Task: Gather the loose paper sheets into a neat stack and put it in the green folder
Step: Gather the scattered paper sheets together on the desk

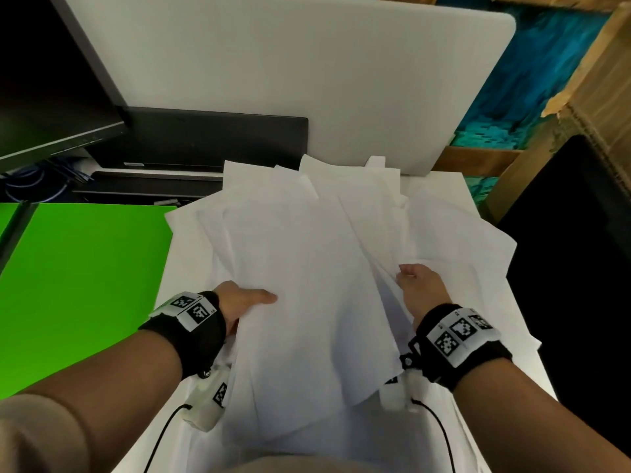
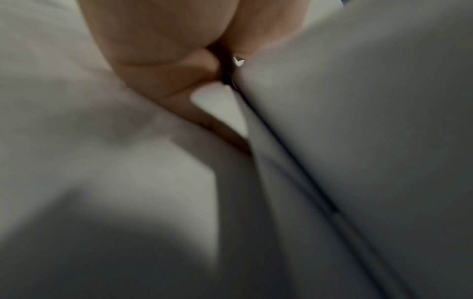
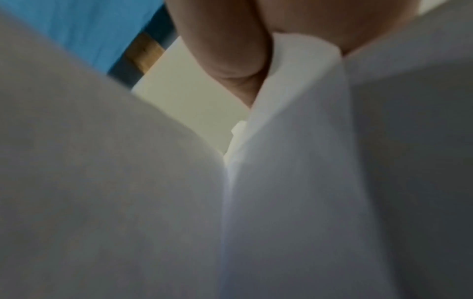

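Left hand: the left hand (image 1: 239, 303) grips the left edge of the paper pile, thumb lying on top, other fingers tucked under the sheets. The wrist view is blurry but shows fingers pinched on paper.
Right hand: the right hand (image 1: 418, 288) pinches the right side of the same bunch, fingers curled on the sheet edges. Its wrist view shows paper caught between thumb and finger.
Paper sheets: the paper sheets (image 1: 307, 268) are bunched between both hands over the white table (image 1: 485, 377), partly lifted, still fanned and crooked. Corners poke out at the far end, and a few sheets lie spread flat off to the right.
Green folder: the green folder (image 1: 85, 268) lies flat just left of the pile. Can't tell if it's open or closed.
Farther back: a black monitor (image 1: 51, 80) far left, a white panel (image 1: 290, 70) standing behind the table.
Step in hand: looks like the gathering step, pulling the loose sheets together.
Next move: probably squaring the edges against the table, picking up the stragglers on the right, then getting the folder open.
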`<state>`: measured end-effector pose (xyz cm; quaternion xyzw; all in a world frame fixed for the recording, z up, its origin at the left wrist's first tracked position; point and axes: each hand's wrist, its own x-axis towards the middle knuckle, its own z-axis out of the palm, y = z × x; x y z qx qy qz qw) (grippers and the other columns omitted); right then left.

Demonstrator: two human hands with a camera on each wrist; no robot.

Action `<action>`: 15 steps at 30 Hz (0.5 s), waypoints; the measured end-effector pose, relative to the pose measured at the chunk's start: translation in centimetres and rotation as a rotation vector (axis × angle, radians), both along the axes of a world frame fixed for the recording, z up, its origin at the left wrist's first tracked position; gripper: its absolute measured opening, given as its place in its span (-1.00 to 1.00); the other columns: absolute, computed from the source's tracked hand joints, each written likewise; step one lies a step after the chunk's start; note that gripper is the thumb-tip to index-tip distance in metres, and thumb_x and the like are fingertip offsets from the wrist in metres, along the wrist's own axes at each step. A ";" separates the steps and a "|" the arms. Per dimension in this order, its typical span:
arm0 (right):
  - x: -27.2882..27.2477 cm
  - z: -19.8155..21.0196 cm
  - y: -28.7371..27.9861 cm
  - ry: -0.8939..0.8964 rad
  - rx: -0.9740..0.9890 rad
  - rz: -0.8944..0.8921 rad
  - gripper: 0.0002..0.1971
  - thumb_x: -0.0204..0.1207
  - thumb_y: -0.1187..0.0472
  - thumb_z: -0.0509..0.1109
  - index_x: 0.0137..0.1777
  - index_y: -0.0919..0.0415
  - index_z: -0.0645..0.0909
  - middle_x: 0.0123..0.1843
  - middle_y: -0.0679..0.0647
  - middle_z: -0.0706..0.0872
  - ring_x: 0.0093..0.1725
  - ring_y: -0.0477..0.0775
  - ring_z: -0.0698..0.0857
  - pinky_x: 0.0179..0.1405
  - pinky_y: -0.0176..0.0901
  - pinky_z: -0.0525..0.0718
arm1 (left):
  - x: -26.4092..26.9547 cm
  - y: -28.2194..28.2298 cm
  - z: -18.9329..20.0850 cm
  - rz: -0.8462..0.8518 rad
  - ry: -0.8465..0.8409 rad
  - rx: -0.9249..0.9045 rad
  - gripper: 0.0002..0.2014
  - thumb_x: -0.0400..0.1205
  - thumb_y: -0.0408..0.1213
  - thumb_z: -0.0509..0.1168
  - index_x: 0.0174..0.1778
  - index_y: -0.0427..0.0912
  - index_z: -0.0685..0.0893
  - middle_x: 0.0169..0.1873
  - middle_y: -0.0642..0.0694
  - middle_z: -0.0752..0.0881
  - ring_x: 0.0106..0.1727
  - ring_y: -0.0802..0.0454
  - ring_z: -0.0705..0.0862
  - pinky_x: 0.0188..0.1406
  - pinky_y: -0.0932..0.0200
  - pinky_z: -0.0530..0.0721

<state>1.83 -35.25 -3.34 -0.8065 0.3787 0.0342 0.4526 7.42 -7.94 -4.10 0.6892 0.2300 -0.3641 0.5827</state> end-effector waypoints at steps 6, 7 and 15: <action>-2.3 1.9 -8.7 0.342 -0.297 -0.207 -0.35 0.38 0.10 0.49 0.41 0.38 0.39 0.41 0.38 0.52 0.35 0.39 0.54 0.32 0.07 0.54 | -0.2 -0.2 0.5 -0.008 -0.007 0.042 -0.39 0.12 -0.33 0.63 0.04 -0.55 0.65 -0.02 -0.50 0.75 0.01 -0.42 0.75 0.13 -0.38 0.65; -2.8 1.9 -9.4 0.432 -0.284 -0.184 -0.30 0.36 0.08 0.51 0.41 0.42 0.38 0.40 0.39 0.53 0.33 0.38 0.56 0.24 0.03 0.58 | -0.3 -0.3 0.8 -0.007 -0.006 0.058 -0.48 0.23 -0.39 0.59 0.05 -0.57 0.64 -0.01 -0.51 0.74 0.02 -0.42 0.75 0.14 -0.36 0.66; -4.1 0.9 -11.5 0.316 -0.332 -0.204 -0.58 0.55 0.16 0.31 0.27 0.49 0.55 0.27 0.43 0.64 0.23 0.41 0.61 0.03 -0.04 0.49 | -0.4 -0.8 1.0 -0.012 -0.025 0.108 -0.57 0.37 -0.44 0.50 0.08 -0.61 0.61 0.03 -0.51 0.72 -0.06 -0.38 0.73 0.09 -0.25 0.68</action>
